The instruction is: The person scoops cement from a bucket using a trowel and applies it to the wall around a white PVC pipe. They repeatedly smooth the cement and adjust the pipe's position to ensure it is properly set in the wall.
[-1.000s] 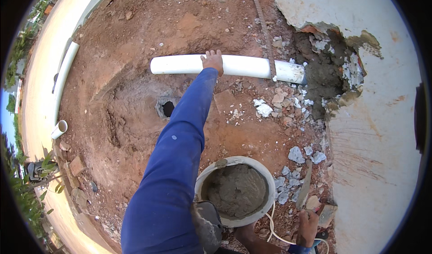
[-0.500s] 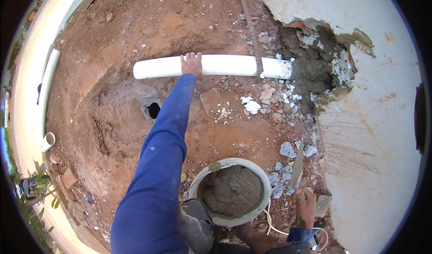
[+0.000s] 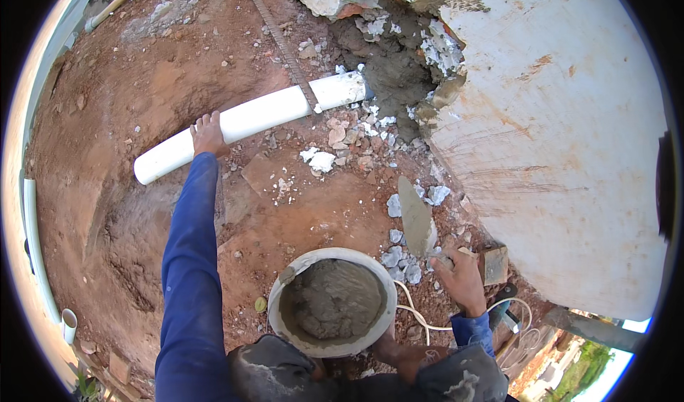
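Observation:
My left hand [image 3: 208, 135] lies over a white PVC pipe [image 3: 265, 111] near its left end, fingers wrapped across the top. The pipe runs to a ragged hole [image 3: 399, 49] in the white wall, packed with grey mortar. A rusty steel rebar [image 3: 279, 38] crosses the pipe near that end. In my right hand [image 3: 463, 281] is a pointing trowel [image 3: 416, 218], its mortar-smeared blade aimed up and away from me. Between my arms stands a bucket [image 3: 390, 295] holding wet grey mortar [image 3: 333, 299].
The white wall [image 3: 541, 117] slopes along the right. Rubble [image 3: 399, 256] lies beside the trowel. A pale cable [image 3: 420, 316] loops by a power tool [image 3: 504, 309] at lower right. A second white pipe [image 3: 40, 259] lies at far left. Reddish soil [image 3: 299, 224] spreads between.
The view has turned, shifting the pipe and hole leftward and tilting the pipe. My right hand and trowel have come up and show more fully. My left hand stays on the pipe.

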`<action>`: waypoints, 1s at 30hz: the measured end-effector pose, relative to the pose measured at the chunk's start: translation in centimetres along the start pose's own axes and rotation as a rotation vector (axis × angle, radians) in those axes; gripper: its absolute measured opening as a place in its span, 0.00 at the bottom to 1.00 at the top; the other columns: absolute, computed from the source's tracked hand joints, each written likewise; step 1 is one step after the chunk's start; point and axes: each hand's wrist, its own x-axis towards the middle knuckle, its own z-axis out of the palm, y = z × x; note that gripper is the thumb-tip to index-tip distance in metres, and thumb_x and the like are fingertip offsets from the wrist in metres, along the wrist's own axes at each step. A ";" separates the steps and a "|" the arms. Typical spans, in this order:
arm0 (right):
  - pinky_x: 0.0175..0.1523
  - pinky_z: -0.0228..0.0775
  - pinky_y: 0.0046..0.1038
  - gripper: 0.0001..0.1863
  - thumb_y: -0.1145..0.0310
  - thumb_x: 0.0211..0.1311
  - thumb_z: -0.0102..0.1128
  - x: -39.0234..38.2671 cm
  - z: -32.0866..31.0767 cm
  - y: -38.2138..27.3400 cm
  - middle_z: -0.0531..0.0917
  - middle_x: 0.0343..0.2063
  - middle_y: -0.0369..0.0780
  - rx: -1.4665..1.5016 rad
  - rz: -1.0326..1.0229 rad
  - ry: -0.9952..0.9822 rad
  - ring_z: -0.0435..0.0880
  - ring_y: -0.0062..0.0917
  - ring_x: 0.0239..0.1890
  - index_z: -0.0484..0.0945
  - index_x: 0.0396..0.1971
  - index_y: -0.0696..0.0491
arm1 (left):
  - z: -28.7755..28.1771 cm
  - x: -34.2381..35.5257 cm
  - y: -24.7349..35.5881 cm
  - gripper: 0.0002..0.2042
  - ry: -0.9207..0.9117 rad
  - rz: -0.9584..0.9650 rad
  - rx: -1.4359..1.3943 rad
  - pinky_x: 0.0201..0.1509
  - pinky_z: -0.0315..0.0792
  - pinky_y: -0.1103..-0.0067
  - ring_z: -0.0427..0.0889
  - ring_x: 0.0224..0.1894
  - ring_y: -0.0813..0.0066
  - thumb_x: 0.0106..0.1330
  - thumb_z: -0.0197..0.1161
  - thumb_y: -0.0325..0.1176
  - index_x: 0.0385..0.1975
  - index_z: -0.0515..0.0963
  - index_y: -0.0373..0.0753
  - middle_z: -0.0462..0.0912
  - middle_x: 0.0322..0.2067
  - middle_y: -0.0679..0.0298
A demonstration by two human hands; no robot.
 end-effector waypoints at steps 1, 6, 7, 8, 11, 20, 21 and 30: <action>0.34 0.70 0.39 0.16 0.59 0.58 0.62 -0.1 -0.6 -0.5 0.81 0.25 0.51 -0.022 -0.005 0.001 0.81 0.45 0.28 0.80 0.33 0.59 | 0.0 0.0 0.0 0.50 -0.013 -0.004 0.002 0.69 0.54 0.55 0.64 0.62 0.54 0.28 0.80 0.34 0.60 0.62 0.41 0.69 0.56 0.55; 0.32 0.68 0.40 0.15 0.60 0.58 0.62 -0.3 -1.5 -0.6 0.80 0.25 0.51 -0.101 -0.043 -0.036 0.79 0.48 0.27 0.77 0.36 0.57 | -0.5 0.5 0.3 0.53 -0.077 -0.004 -0.005 0.69 0.53 0.56 0.62 0.64 0.54 0.27 0.81 0.38 0.62 0.60 0.41 0.67 0.58 0.54; 0.32 0.68 0.40 0.15 0.60 0.58 0.62 -0.3 -1.1 -0.3 0.80 0.25 0.51 -0.103 -0.045 -0.019 0.79 0.48 0.28 0.76 0.37 0.57 | -0.3 0.7 -0.1 0.53 -0.067 0.010 -0.017 0.69 0.53 0.56 0.61 0.65 0.54 0.28 0.81 0.38 0.63 0.59 0.41 0.66 0.59 0.54; 0.33 0.68 0.41 0.16 0.60 0.58 0.62 -0.3 -0.5 0.2 0.80 0.26 0.52 -0.105 -0.047 -0.002 0.79 0.49 0.29 0.76 0.38 0.57 | 0.1 0.9 -0.6 0.54 -0.058 0.024 -0.029 0.69 0.52 0.56 0.60 0.66 0.54 0.29 0.81 0.39 0.63 0.59 0.41 0.65 0.60 0.54; 0.36 0.68 0.42 0.16 0.61 0.57 0.63 -1.2 2.5 3.4 0.80 0.28 0.53 -0.063 -0.016 0.132 0.79 0.51 0.33 0.75 0.38 0.57 | 1.0 1.3 -1.9 0.55 -0.025 0.064 -0.037 0.69 0.51 0.56 0.57 0.67 0.53 0.30 0.81 0.41 0.65 0.57 0.41 0.63 0.62 0.54; 0.45 0.69 0.44 0.16 0.62 0.56 0.63 -1.0 6.6 18.4 0.81 0.33 0.52 -0.158 0.223 0.564 0.79 0.51 0.38 0.76 0.37 0.60 | 0.7 1.3 -2.2 0.53 -0.019 0.117 -0.036 0.69 0.53 0.57 0.52 0.70 0.51 0.36 0.79 0.42 0.66 0.54 0.40 0.58 0.65 0.49; 0.45 0.68 0.44 0.16 0.62 0.55 0.63 -1.0 6.1 18.4 0.81 0.34 0.52 -0.169 0.211 0.595 0.79 0.50 0.38 0.76 0.36 0.59 | 0.8 0.8 -2.7 0.49 0.032 0.161 -0.088 0.69 0.57 0.63 0.58 0.67 0.50 0.41 0.76 0.40 0.66 0.56 0.38 0.60 0.64 0.46; 0.42 0.68 0.44 0.18 0.58 0.54 0.64 -6.7 8.2 22.5 0.80 0.31 0.50 -0.180 0.472 0.669 0.78 0.49 0.37 0.75 0.35 0.58 | -5.7 -24.4 4.3 0.28 -0.602 0.189 -1.099 0.57 0.70 0.72 0.75 0.55 0.66 0.69 0.55 0.50 0.58 0.68 0.32 0.77 0.51 0.56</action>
